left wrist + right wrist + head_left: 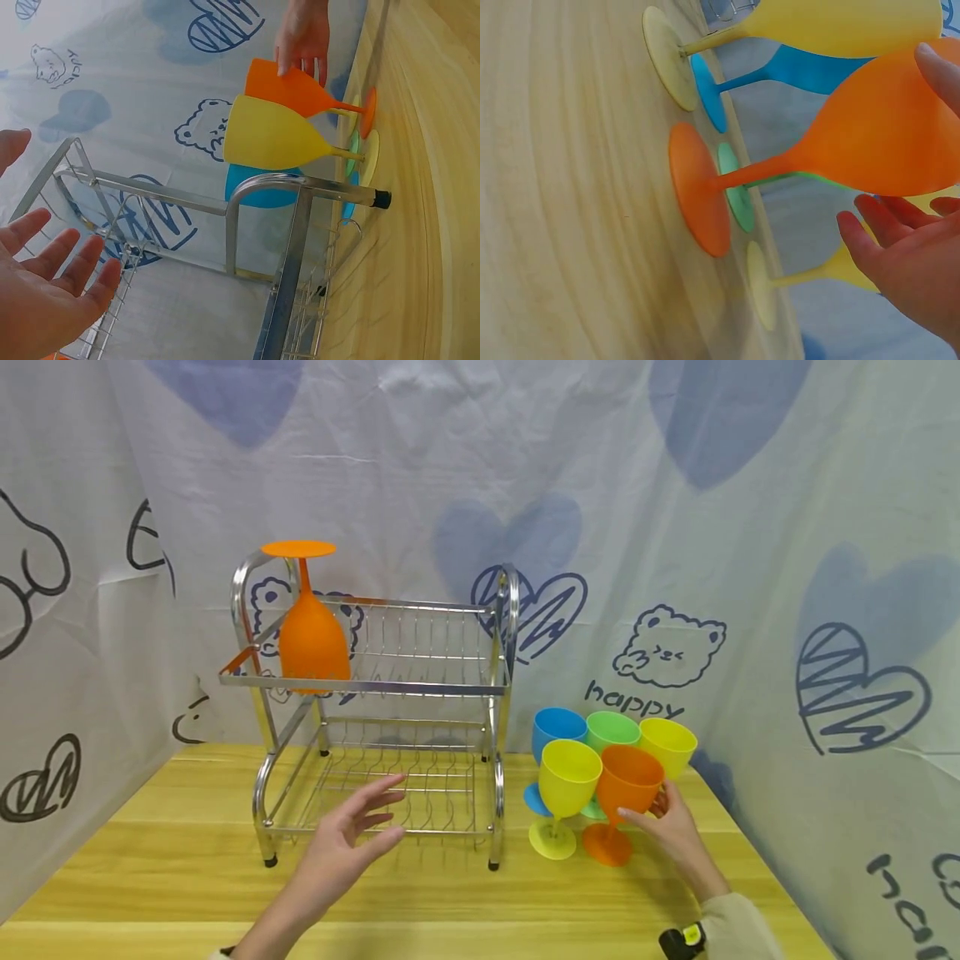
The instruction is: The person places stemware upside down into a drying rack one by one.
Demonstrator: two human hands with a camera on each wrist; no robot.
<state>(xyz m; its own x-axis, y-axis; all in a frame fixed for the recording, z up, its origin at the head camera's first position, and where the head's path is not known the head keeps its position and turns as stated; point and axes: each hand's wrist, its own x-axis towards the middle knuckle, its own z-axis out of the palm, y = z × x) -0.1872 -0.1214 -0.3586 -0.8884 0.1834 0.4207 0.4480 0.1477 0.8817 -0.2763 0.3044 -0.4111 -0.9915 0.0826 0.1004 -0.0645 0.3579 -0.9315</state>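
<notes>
My right hand (672, 832) is at the right side of an orange goblet (630, 778) that stands upright on the table. In the right wrist view its thumb (939, 75) lies against the bowl, and the loosely extended fingers (881, 225) are by the bowl's other side; firm contact there is unclear. My left hand (335, 852) hangs empty before the metal dish rack (390, 687), fingers spread. Another orange goblet (313, 639) sits upside down at the left of the rack's upper tier.
Beside the upright orange goblet stand a yellow goblet (570, 777), a blue goblet (558, 724), a green goblet (612, 731) and a second yellow goblet (669, 746). Printed cloth (390, 485) hangs behind the wooden table (420, 906) and at both sides.
</notes>
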